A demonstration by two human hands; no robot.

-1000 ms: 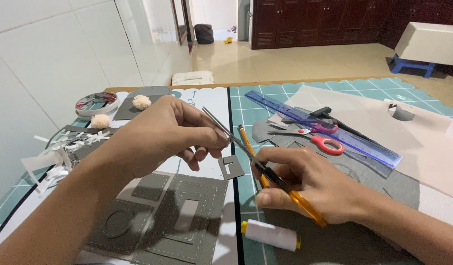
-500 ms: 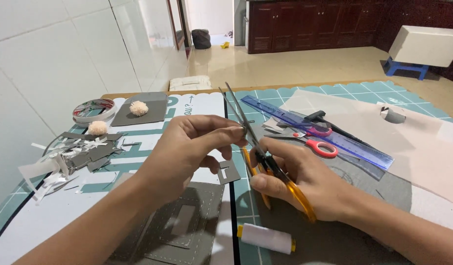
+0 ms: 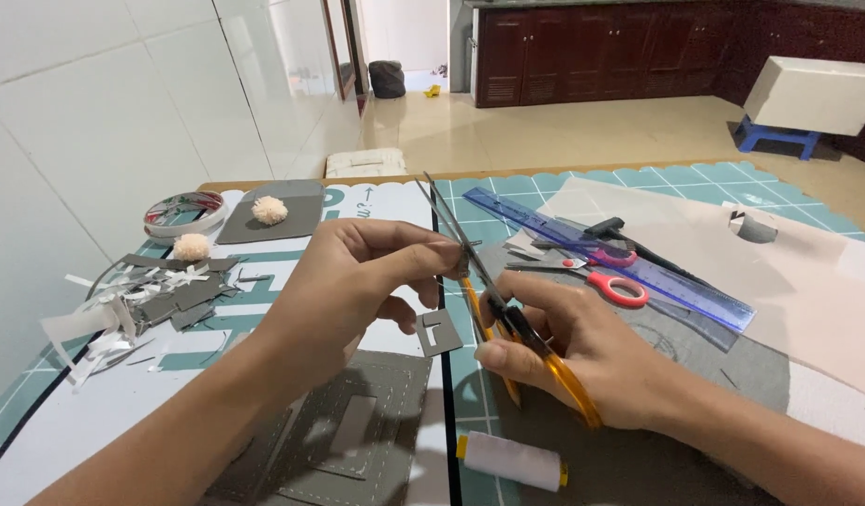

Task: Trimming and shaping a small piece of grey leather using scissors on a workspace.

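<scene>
Fingers of the right hand [image 3: 582, 351] are curled through the yellow handles of a pair of scissors [image 3: 489, 290], blades opened wide and pointing far and up. Fingers of the left hand [image 3: 357, 281] are pinched narrow at the blades, on something too small to make out, probably held there so the blades can meet it. Just below the pinch a small grey cut-out piece [image 3: 439, 332] lies on the worktop.

Worktop: a teal cutting mat [image 3: 582, 183] with a pale sheet [image 3: 807, 281] at far right. A large stitched grey felt panel [image 3: 348, 431] lies near, under the left forearm. Right of centre: blue ruler [image 3: 639, 262], red-handled scissors [image 3: 601, 279]. Near edge: white thread spool [image 3: 509, 461]. Left: heap of grey and white offcuts [image 3: 142, 305], two cream pompoms [image 3: 269, 210], a tape roll [image 3: 182, 212].

Room: white tiled wall left, tan floor, dark wooden cabinets far.
</scene>
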